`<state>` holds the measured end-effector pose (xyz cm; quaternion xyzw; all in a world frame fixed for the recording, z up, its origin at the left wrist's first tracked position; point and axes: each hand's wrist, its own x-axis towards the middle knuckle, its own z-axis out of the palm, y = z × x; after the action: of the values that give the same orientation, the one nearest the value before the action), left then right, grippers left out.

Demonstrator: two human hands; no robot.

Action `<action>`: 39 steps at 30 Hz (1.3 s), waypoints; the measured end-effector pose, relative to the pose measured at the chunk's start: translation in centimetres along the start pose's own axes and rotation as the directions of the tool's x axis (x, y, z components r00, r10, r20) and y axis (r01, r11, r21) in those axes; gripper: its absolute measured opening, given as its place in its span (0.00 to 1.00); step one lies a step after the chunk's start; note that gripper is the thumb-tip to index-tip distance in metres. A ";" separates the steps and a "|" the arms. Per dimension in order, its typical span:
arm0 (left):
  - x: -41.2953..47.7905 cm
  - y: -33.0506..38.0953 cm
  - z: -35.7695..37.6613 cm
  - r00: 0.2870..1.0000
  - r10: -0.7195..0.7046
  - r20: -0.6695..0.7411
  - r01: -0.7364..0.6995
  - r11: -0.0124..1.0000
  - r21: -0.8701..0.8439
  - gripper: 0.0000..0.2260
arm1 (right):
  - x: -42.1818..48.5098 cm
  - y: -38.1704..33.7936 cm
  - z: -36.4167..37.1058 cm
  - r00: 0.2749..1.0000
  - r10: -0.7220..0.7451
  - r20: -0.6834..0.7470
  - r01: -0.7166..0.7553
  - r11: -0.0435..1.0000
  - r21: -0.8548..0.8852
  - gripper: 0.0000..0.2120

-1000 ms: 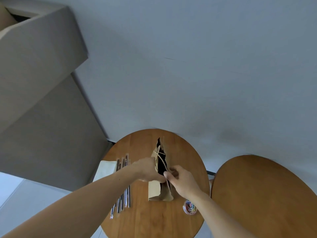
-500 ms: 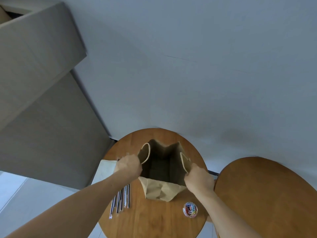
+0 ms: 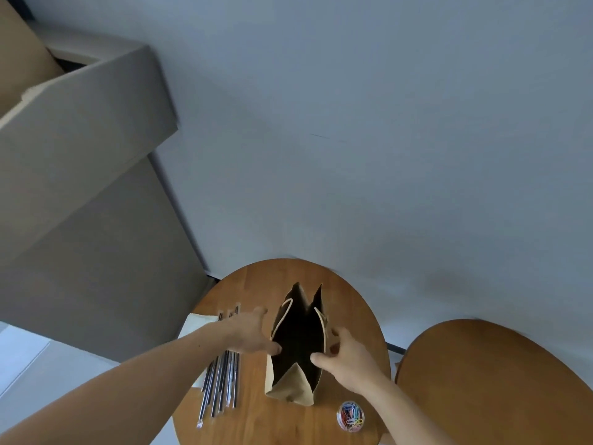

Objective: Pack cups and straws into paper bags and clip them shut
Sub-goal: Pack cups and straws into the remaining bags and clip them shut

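Gaping brown paper bag [image 3: 290, 385] — upright

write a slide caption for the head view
Left hand and right hand steady an open paper bag on a table, straws and paper clips alongside.

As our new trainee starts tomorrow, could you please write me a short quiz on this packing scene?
1. True or false: the bag stands upright with its mouth open.
2. What lies on the table to the left of the bag? A) straws B) a cup C) scissors
3. Which hand is nearer the clips?

Key: 1 true; 2 A; 3 the right hand.
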<state>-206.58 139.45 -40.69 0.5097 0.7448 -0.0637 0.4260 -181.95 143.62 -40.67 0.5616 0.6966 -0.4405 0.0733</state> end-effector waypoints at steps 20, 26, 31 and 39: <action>-17.8 -3.2 -30.3 0.699 0.246 -0.671 0.059 0.916 0.397 0.31 | -2.1 -33.7 -13.5 0.795 -0.583 -0.167 0.440 0.744 -0.503 0.31; -22.7 -10.9 -37.2 0.607 0.262 -0.750 0.047 0.931 0.363 0.30 | -3.9 -45.5 -11.5 0.704 -0.677 -0.212 0.500 0.686 -0.529 0.28; -24.9 -17.7 -41.0 0.608 0.257 -0.751 0.035 0.937 0.348 0.25 | -3.3 -54.6 -8.5 0.617 -0.759 -0.209 0.559 0.609 -0.562 0.25; -25.0 -23.5 -41.0 0.653 0.279 -0.705 -0.063 0.947 0.316 0.26 | 2.9 -64.5 -4.0 0.779 -0.624 -0.067 0.405 0.582 -0.705 0.31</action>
<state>-246.17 132.42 -5.39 0.6115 0.7858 0.0911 0.0193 -236.02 149.66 -5.72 0.3300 0.9407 -0.0757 0.0230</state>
